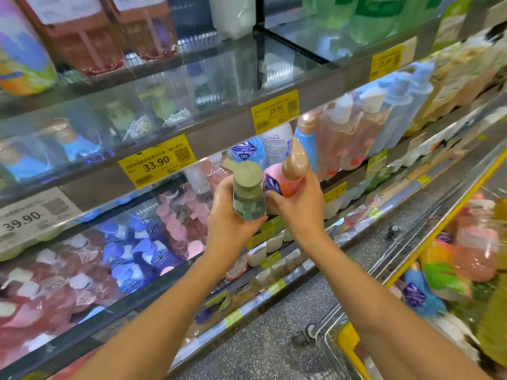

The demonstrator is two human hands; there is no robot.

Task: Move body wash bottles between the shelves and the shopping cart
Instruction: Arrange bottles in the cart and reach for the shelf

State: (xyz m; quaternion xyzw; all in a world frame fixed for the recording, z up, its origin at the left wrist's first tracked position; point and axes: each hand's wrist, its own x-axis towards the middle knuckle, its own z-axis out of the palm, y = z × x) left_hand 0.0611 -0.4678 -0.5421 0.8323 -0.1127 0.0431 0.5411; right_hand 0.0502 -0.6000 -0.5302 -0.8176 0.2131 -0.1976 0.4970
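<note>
The left hand (pixel 230 215) has its fingers clamped around a green pump bottle (pixel 248 192), held upright before the shelf (pixel 219 138) with the 33.90 price tag (pixel 157 163). Touching it, the right hand (pixel 299 204) grips a pink pump bottle (pixel 288 174), tilted. At far right, the shopping cart (pixel 428 242) holds more bottles.

You get bright, even store light from overhead, with hardly a shadow on your forearms. The glass shelf (pixel 288 58) fronts throw pale glare and reflections. Wide-angle distortion bends the shelf edges into curves. Motion blur smears the shopping cart (pixel 428 242) and its contents at the right edge, and the upper bottles; the yellow price tag (pixel 157 163) reads sharply.
</note>
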